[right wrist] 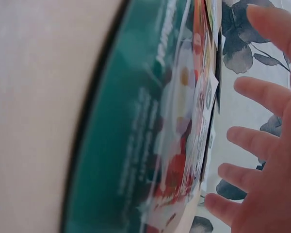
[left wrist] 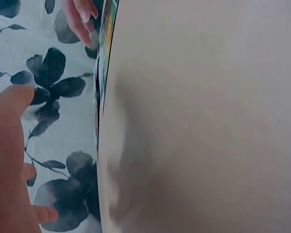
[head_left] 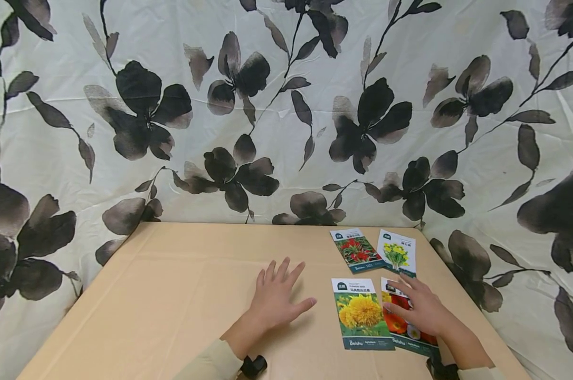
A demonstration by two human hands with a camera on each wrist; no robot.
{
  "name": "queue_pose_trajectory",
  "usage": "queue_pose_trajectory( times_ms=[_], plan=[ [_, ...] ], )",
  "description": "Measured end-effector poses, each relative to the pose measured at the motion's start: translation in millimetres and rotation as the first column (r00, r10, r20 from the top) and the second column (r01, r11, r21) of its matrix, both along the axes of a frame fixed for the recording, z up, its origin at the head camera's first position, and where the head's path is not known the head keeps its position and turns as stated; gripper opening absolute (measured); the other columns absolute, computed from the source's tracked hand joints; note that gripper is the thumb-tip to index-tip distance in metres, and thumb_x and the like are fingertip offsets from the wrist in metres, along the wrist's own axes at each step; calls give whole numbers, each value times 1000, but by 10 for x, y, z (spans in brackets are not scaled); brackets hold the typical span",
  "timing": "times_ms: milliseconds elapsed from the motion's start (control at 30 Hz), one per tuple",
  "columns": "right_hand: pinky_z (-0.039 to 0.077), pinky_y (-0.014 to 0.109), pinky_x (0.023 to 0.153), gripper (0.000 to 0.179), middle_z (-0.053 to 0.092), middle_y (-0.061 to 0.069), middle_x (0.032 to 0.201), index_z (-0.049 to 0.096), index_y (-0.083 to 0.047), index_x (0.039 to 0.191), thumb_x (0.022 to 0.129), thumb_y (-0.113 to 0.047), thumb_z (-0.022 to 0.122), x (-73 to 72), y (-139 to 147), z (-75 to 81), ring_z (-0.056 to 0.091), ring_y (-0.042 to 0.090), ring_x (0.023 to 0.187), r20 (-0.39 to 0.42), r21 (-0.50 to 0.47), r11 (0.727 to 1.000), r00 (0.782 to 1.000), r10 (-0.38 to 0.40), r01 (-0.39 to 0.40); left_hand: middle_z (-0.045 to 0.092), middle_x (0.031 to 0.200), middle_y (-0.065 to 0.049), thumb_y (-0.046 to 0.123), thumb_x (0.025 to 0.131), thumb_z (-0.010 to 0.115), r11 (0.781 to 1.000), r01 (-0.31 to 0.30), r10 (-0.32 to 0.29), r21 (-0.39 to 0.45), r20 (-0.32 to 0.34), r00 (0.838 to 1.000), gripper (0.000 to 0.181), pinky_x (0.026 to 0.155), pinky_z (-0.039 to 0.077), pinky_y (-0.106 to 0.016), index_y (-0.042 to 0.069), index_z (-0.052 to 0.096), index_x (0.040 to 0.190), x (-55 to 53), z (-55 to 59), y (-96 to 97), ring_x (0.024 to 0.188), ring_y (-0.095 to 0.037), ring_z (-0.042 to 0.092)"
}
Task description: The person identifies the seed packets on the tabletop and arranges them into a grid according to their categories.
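Four seed packets is more than I count, so several lie grouped on the table's right side. The front left packet [head_left: 362, 322] pictures a yellow double flower. Beside it, the packet with red flowers [head_left: 417, 345] is partly hidden under my right hand [head_left: 424, 309], whose fingers are spread. In the right wrist view that packet's green lower band [right wrist: 111, 155] stands large beside the fingers [right wrist: 254, 143]. Further back lie a packet with red blooms [head_left: 357, 252] and a packet with yellow blooms [head_left: 397, 250], their edges overlapping. My left hand [head_left: 274, 298], fingers spread and holding nothing, is left of the packets.
The light wooden table [head_left: 172, 295] extends to the left. Behind it and along its sides hangs a white cloth [head_left: 305, 121] printed with dark flowers. A dark wrist strap [head_left: 254, 366] shows below my left sleeve [head_left: 215, 361].
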State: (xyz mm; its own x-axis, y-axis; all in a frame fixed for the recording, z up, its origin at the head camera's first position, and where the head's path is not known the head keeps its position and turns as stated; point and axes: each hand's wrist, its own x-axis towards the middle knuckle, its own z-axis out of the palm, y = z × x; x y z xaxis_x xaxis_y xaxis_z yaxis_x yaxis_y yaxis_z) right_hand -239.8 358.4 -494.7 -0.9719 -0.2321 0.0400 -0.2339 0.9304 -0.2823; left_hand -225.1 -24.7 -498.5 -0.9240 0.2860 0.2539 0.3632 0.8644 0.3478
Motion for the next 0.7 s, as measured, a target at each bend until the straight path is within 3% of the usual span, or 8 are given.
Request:
queue_pose_trajectory(
  times_ms=[433, 700],
  plan=[
    [47, 73, 93, 77, 33, 33, 158, 58, -17, 145, 86, -64, 71, 8, 10, -38, 31, 60, 139, 75, -40, 999, 997, 3, 0, 28, 168, -12, 77, 89, 53, 999, 45, -45, -7, 67, 997, 86, 117, 21, -72, 34, 33, 161, 82, 8, 356, 153, -48, 24],
    [45, 76, 94, 78, 36, 34, 157, 57, -17, 146, 85, -63, 72, -3, 2, -42, 34, 61, 137, 112, -23, 1000, 994, -5, 7, 29, 168, -10, 81, 87, 51, 996, 82, -78, -37, 89, 993, 88, 118, 24, -69, 35, 33, 160, 128, -23, 621, 153, -45, 26]
  ],
)
